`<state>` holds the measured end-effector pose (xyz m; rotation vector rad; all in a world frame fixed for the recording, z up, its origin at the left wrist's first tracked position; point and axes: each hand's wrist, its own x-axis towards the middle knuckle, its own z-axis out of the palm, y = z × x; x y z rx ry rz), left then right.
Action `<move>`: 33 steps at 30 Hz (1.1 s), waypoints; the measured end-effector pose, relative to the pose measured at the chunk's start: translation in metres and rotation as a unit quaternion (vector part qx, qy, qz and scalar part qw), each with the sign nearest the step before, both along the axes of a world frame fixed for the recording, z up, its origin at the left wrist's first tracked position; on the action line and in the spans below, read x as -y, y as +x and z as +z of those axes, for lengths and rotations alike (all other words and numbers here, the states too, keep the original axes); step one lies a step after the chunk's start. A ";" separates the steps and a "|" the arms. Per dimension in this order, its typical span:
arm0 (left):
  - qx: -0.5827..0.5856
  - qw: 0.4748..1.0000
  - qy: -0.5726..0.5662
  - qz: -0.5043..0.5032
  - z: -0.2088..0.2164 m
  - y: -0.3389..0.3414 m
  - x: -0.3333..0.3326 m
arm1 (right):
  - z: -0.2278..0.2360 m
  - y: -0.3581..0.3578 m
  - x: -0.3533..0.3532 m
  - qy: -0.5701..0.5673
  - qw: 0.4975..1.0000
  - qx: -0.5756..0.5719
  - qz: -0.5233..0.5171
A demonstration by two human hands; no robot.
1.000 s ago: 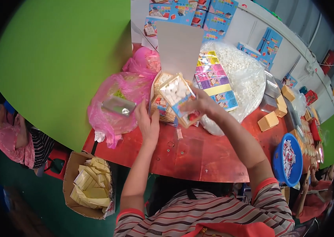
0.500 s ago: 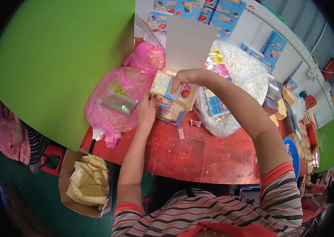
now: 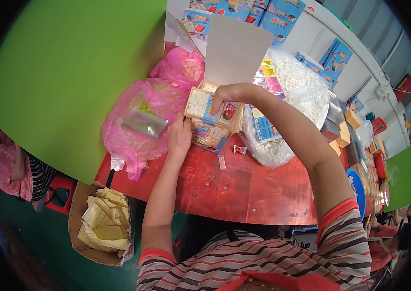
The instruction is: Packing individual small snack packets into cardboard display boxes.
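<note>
A stack of flat packs (image 3: 198, 102), with white pieces and a red-fruit picture on top, is in my right hand (image 3: 227, 95). Its fingers curl down over the top pack, their tips partly hidden. The stack is over an open cardboard box (image 3: 221, 145), whose pale grey lid (image 3: 237, 48) stands up behind. More packs (image 3: 209, 132) show in the box below the stack. At the left side of the box and stack, my left hand (image 3: 180, 135) is closed against the edge, some fingertips hidden.
Left of the box lie a pink plastic bag (image 3: 123, 111) and a clear plastic case (image 3: 144, 124). A clear bag of white pieces (image 3: 297, 82) sits at right. Two small wrapped sweets, one a red candy (image 3: 240, 149), lie on the red table (image 3: 249, 194). A carton (image 3: 76, 237) of yellowish card stands on the floor.
The stack under my right hand has shifted slightly, with more pack edges fanned out at its right side. The grey lid leans a little further right. Both hands keep nearly the same place.
</note>
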<state>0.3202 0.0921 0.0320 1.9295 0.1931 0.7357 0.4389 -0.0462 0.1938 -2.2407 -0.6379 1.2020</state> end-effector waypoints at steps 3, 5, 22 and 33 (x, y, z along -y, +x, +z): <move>-0.030 1.000 -0.007 0.005 0.001 0.000 -0.001 | 0.004 0.008 0.001 0.007 0.992 -0.107 -0.066; 0.017 1.000 -0.007 0.011 -0.001 0.001 -0.004 | 0.000 0.010 -0.001 0.011 0.991 -0.110 -0.079; 0.004 0.999 -0.019 0.043 -0.003 0.000 0.005 | -0.042 0.020 0.018 0.165 0.939 -0.261 -0.149; 0.048 0.982 -0.168 -0.069 -0.032 -0.055 0.110 | -0.055 0.005 0.028 0.269 0.904 -0.277 -0.182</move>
